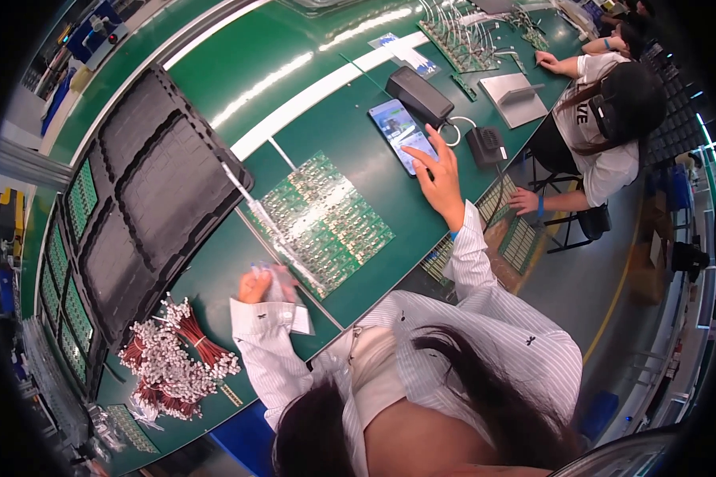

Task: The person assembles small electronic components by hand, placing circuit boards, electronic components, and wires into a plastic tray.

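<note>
My right hand point(440, 180) reaches over a smartphone point(398, 131) with a lit screen that lies on the green table. Its fingers are spread, a fingertip is at the screen, and nothing is gripped. Near the table's front edge my left hand point(254, 285) is closed and somewhat smeared by motion. It appears to hold a crumpled, see-through plastic bag point(282, 288). Between my hands lies a panel of green circuit boards point(326, 222), with a strip of white connectors or cable point(282, 234) along its left side.
A large black divided tray point(147, 191) leans at the left, green boards in some compartments. Bundled red-brown wires with white plugs point(175, 358) lie nearer. Beyond the phone are a black box point(420, 94) and a black device point(485, 146). A co-worker point(605, 119) sits at the right.
</note>
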A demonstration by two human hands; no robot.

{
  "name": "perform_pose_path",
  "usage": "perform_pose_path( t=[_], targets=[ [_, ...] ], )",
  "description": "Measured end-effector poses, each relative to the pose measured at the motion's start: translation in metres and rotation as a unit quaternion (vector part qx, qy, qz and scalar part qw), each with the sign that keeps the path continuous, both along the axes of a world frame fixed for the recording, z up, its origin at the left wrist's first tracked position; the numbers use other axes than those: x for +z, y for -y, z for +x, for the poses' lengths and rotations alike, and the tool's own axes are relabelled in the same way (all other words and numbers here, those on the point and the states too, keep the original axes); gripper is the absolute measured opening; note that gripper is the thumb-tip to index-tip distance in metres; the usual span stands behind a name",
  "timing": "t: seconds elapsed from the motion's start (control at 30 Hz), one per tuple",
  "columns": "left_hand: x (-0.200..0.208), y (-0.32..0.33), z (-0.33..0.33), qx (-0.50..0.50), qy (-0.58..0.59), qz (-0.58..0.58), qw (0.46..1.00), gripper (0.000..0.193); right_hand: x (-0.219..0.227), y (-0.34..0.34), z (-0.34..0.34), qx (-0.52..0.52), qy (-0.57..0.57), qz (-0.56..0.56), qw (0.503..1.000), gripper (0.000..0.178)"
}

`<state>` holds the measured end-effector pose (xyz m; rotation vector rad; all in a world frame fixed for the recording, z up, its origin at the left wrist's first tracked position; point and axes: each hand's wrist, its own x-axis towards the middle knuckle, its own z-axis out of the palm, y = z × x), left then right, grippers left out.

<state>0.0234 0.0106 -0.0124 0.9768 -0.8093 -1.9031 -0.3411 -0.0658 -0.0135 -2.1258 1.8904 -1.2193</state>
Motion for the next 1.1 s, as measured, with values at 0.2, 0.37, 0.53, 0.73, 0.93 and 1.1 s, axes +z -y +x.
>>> perform_pose_path(
  t=[0.2, 0.37, 0.53, 0.73, 0.93, 1.1],
  targets=[
    [-0.0059, -0.0055, 0.0014, 0.107, 0.004, -0.042, 0.993, 0.033, -0.003, 0.0003, -0.0024, -0.014, -0.05, 0.014, 0.999, 0.023],
    [-0.0083, -0.0061, 0.001, 0.122, -0.002, -0.047, 0.991, 0.032, -0.0031, -0.0039, -0.0081, -0.023, 0.152, -0.013, 0.988, 0.021],
    [-0.0058, -0.0068, -0.0014, 0.129, -0.023, -0.047, 0.99, 0.03, -0.002, -0.0071, -0.0097, -0.073, 0.187, -0.018, 0.979, 0.02],
    [-0.0072, -0.0064, -0.0013, 0.122, -0.025, -0.058, 0.991, 0.03, -0.0021, -0.0072, -0.007, -0.069, 0.188, -0.004, 0.98, 0.021],
    [-0.0045, -0.0058, -0.0043, 0.121, -0.018, -0.058, 0.991, 0.031, -0.0006, -0.0013, -0.0045, -0.016, 0.011, 0.026, 0.999, 0.023],
    [-0.0081, -0.0044, 0.0015, 0.096, -0.017, -0.044, 0.994, 0.032, -0.0019, -0.0002, -0.0034, -0.005, -0.054, 0.053, 0.997, 0.024]
  ],
)
